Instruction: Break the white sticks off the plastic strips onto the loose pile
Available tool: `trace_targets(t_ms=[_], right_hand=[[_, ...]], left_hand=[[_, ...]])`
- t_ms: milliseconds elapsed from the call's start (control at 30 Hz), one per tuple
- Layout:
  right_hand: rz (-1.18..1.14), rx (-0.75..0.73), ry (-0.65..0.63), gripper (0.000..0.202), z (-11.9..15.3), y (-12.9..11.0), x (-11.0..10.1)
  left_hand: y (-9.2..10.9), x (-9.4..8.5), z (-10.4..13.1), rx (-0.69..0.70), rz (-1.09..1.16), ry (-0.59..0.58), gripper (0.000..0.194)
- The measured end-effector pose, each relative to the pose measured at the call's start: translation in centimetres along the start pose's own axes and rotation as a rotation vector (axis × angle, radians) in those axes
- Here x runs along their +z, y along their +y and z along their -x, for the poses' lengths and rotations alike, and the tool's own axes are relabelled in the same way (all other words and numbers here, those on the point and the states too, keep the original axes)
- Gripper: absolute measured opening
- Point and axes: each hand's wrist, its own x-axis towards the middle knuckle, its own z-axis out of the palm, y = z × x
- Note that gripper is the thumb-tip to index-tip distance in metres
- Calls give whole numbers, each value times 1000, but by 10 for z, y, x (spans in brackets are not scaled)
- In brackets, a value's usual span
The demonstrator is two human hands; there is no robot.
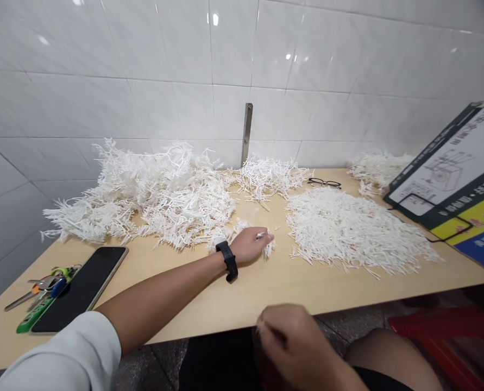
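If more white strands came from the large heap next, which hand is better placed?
Probably the left hand: it is over the table, close to the large heap, though apparently holding white strands. The right hand, blurred, is farther from that heap.

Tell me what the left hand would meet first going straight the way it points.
Probably the flat spread of white pieces right of the left hand, though hand height is unclear.

Left hand (247,245): curled around white pieces (269,251)
Right hand (293,339): blurred, curled, near table (242,304) edge
Phone (82,288): beside keys (46,283)
Eyeglasses (324,182): behind flat white pile (351,228)
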Motion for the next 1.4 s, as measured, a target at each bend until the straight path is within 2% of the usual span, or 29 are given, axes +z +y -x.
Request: trace_targets(t_ms=[67, 133, 200, 233, 300, 400, 467, 533, 667, 733, 867, 933, 1033, 1100, 1167, 1267, 1300, 1333, 1400], right_hand=[[117, 155, 163, 37, -12, 18, -31], [376, 395, 362, 39, -25, 42, -63], [509, 461, 523, 35, -35, 59, -82], [509, 449, 579, 37, -38, 62, -84], [372, 397, 553, 42, -42, 59, -72], [50, 332, 365, 50, -45, 46, -37], [-87, 286, 365, 49, -48, 40, -15], [-162, 238, 427, 47, -51, 38, -1], [-81, 253, 518, 44, -46, 38, 9], [-34, 289, 504, 41, -41, 39, 10], [-109, 363, 470, 37, -29, 35, 14], [-146, 410, 448, 37, -20, 28, 21], [-128, 413, 377, 38, -8, 16, 27], [-73, 326, 349, 35, -6, 18, 15], [6, 231, 402, 30, -12, 35, -14], [282, 317, 694, 35, -30, 72, -68], [359, 347, 745, 39, -36, 82, -80], [396, 364, 777, 42, -40, 87, -86], [388, 364, 823, 40, -43, 83, -79]], left_hand=[[2, 2, 3, 13, 33, -22, 41], [6, 5, 9, 9, 67, -12, 42], [10, 7, 13, -13, 109, 10, 42], [11, 7, 14, -28, 132, 17, 42], [13, 7, 15, -48, 166, 30, 42], [10, 7, 14, -18, 164, 20, 41], [7, 8, 13, 22, 133, -10, 40], [4, 8, 12, 65, 97, -45, 38], [2, 8, 13, 99, 47, -82, 38], [4, 10, 14, 103, 32, -107, 37], [6, 16, 16, 123, 22, -158, 34], [3, 15, 12, 91, -4, -101, 33], [-4, 5, 4, -35, -59, 100, 34], [-8, -1, 0, -36, -69, 113, 37], [-8, -3, 1, 9, -51, 52, 40], [-6, -1, 5, 50, -33, 24, 41], [-5, 1, 7, 47, -34, 34, 42], [-4, 2, 8, 39, -34, 43, 42], [-1, 4, 9, 22, -25, 50, 42]])
